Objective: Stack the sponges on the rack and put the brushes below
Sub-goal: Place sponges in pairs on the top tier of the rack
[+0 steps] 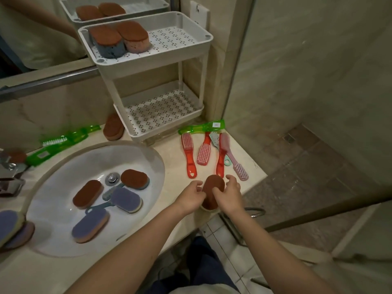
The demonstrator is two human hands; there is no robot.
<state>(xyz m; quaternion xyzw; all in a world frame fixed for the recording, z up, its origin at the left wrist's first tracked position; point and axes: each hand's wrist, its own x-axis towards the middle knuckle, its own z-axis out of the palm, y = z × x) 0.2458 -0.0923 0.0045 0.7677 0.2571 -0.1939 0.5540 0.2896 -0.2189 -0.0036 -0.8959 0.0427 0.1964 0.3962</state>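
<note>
At the beige stone desk's [174,160] front edge, both hands grasp one oval brown-topped sponge [213,185].
Leftmost, four sponges [88,194] lie in the white round sink [146,164]; the white two-tier plastic rack [152,58] carries two more sponges [106,37] on its top shelf; left hand [192,197] and right hand [230,198] curl round the held sponge; red and pink plastic brushes [188,153] lie just beyond.

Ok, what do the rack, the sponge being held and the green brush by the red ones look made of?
The rack looks like matte off-white moulded plastic, its shelves punched with holes. The held sponge has a brown, fibrous-looking scouring face over what seems pale foam. The green brush is likely hard plastic: see-through and glossy.
</note>
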